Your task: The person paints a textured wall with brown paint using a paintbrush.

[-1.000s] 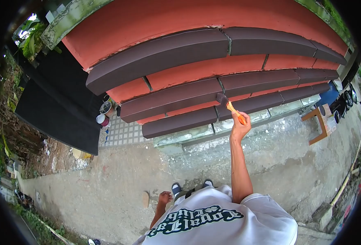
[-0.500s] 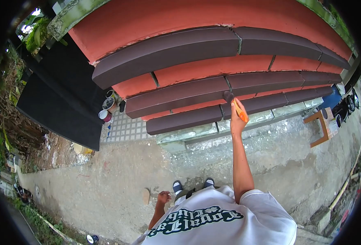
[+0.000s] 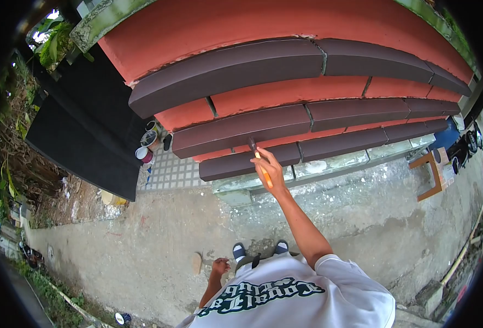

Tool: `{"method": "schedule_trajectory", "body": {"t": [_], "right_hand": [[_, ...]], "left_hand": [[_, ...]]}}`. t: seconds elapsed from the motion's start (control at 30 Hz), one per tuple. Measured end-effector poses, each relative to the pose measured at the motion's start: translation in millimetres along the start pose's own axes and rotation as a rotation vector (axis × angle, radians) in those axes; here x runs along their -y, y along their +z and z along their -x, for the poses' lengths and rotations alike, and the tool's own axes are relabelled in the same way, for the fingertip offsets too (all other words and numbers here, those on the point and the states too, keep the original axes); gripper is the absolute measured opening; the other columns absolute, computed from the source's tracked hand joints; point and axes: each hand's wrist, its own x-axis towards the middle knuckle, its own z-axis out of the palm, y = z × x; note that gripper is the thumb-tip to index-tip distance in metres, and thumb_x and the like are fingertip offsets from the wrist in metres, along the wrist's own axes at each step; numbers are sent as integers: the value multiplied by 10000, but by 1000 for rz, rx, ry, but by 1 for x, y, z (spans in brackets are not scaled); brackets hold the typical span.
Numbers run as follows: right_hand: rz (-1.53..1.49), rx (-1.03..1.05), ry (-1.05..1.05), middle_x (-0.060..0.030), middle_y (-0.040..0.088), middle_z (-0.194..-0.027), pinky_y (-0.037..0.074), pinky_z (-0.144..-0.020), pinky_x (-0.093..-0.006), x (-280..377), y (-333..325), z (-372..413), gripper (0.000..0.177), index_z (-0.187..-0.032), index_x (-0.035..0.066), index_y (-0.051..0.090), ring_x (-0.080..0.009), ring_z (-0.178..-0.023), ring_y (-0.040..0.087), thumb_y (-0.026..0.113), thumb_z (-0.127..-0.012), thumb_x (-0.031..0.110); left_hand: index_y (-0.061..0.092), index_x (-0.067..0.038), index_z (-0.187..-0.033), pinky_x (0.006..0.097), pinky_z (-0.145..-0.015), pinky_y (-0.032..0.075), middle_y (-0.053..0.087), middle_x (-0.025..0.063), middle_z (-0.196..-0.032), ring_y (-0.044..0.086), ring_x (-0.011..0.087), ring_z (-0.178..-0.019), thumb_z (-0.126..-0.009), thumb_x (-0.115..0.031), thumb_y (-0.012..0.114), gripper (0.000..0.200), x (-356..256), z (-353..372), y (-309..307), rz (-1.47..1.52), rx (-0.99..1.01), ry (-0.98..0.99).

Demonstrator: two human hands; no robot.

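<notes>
My right hand (image 3: 271, 170) is closed around a paintbrush (image 3: 265, 176) with an orange-ended handle. The dark bristles touch the front face of the middle dark brown ledge (image 3: 219, 130), left of a vertical joint. My left hand (image 3: 220, 266) hangs low beside my body, its fingers loosely bent and with nothing visible in them. Above and below the middle ledge run an upper brown ledge (image 3: 230, 74) and a lower brown ledge (image 3: 241, 165), with red-orange wall (image 3: 285, 87) between them.
Paint buckets (image 3: 143, 154) stand on patterned tiles at the left, near a large black panel (image 3: 83, 147). A pale green base (image 3: 329, 165) runs under the ledges. On the right is a brown wooden frame (image 3: 430, 176). A loose sandal (image 3: 197, 263) lies on the concrete (image 3: 143, 235).
My right hand has moved left along the middle ledge with the paintbrush, and the handle now tilts the other way. My left hand stays nearly in place.
</notes>
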Motion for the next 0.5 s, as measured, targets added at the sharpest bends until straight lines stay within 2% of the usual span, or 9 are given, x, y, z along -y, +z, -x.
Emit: {"method": "schedule_trajectory", "body": {"t": [0.07,0.1,0.2,0.3,0.4,0.43,0.5], "right_hand": [[59,25,-27,-215,621,-1343,548,-958,-387,-10,-7,2,232,-1042,84,781,-333,-1167,664,711,-850,-25],[103,-30,-7,-240,608,-1364,546,-970,-387,-17,-17,0,255,-1056,100,790,-341,-1206,650,696,-861,-33],[272,-202,79,-239,625,-1333,516,-1007,-396,-40,-58,-3,211,-1039,70,789,-358,-1217,638,646,-906,-10],[316,-431,163,-245,579,-1376,511,-1032,-404,-43,-79,-12,254,-1047,113,803,-378,-1226,613,667,-889,-32],[309,-422,156,-232,571,-1395,504,-1025,-399,-33,-56,-20,282,-1053,156,812,-372,-1236,593,697,-875,-30],[398,-357,114,-219,570,-1406,498,-1029,-385,-26,-43,-19,307,-1061,191,814,-356,-1253,577,732,-849,-16],[358,-276,55,-196,577,-1413,507,-1023,-391,-26,-8,-6,361,-1056,224,815,-336,-1244,586,756,-797,-21]], "left_hand": [[691,-89,-1069,290,-524,498,667,54,-738,676,167,-612,-977,-241,555,223,-1,1,-2,5,-11,20],[689,-86,-1071,290,-520,497,666,56,-737,675,168,-609,-975,-242,557,226,-2,2,-4,10,-18,30],[688,-82,-1069,292,-521,499,664,59,-739,669,167,-599,-969,-241,550,233,0,2,-11,31,-38,18],[687,-78,-1059,297,-518,499,664,63,-739,665,169,-591,-968,-245,551,234,11,5,-17,18,-76,25],[684,-76,-1069,305,-517,500,664,72,-740,666,174,-590,-967,-247,554,238,24,9,-19,55,-77,-22],[682,-75,-1073,306,-517,500,665,76,-741,666,176,-589,-967,-247,554,239,29,12,-20,57,-68,-46],[680,-75,-1081,308,-516,500,668,83,-744,666,179,-588,-966,-247,556,241,30,14,-17,60,-47,-81]]}}
